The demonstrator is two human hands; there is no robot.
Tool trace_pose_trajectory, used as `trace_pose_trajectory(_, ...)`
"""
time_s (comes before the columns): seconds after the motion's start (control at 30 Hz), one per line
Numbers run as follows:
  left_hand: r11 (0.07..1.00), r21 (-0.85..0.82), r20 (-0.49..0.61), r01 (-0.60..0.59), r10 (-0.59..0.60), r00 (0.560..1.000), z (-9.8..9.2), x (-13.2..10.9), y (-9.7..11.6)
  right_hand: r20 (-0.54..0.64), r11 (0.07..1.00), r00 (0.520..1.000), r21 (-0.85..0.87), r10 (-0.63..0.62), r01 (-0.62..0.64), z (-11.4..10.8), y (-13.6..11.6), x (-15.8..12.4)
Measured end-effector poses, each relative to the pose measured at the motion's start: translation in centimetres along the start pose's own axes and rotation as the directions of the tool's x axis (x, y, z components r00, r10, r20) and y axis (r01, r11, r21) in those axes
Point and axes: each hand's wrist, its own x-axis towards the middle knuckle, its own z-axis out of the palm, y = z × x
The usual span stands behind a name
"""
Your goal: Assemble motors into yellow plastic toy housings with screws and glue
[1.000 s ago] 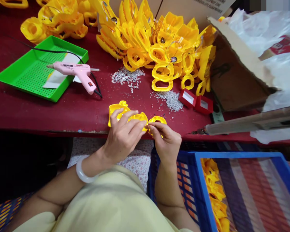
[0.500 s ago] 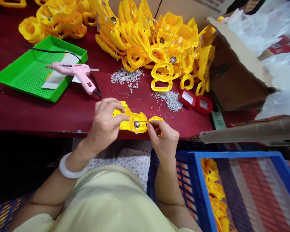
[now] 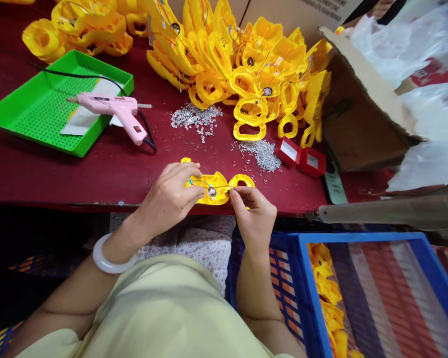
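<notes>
Head view, yellow casing (image 3: pixel 219 198): lies open at the front edge of the red table (image 3: pixel 59 174), a round metal disc (image 3: pixel 212 191) inside it.
Left hand (image 3: pixel 173 194): over the casing's left part, thumb and fingers curved — whether they grip the shell or a lead, I cannot tell.
Right hand (image 3: pixel 257 214): thumb and forefinger pinched on a thin wire (image 3: pixel 224 187) — by the casing's ring-shaped end.
Silver pins (image 3: pixel 265 155): heaped beyond the casing, rightward.
Pink glue gun (image 3: pixel 114 107): beyond the casing, leftward, across the green tray's (image 3: pixel 52 119) rim.
</notes>
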Motion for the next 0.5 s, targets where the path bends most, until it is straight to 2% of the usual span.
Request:
trace_pose_trajectory(0.1, 0.995, -0.103, 0.024, -0.01, 0.013, 1.0, -0.5, 0.1, -1.6, -0.015, 1.0, 1.0, 0.009, 0.018, -0.018, 0.4, 0.3, 0.0)
trace_pose_trajectory(0.23, 0.98, -0.196, 0.027, 0.042, -0.038, 0.999, 0.1, -0.5, -2.3, -0.055, 0.995, 0.995, -0.071, -0.08, 0.076, 0.5, 0.4, 0.2)
trace_pose_trajectory(0.33, 0.984, -0.161, -0.044, 0.081, -0.089, 0.995, 0.9, -1.3, -1.4, -0.119, 0.987, 0.987, -0.133, -0.109, 0.093, 0.6, 0.6, 0.4)
trace_pose_trajectory(0.5, 0.993, -0.078, -0.137, 0.084, -0.094, 0.986, 1.8, -2.2, 0.7, -0.131, 0.995, 0.991, -0.095, -0.024, 0.012, 1.2, 1.1, 0.6)
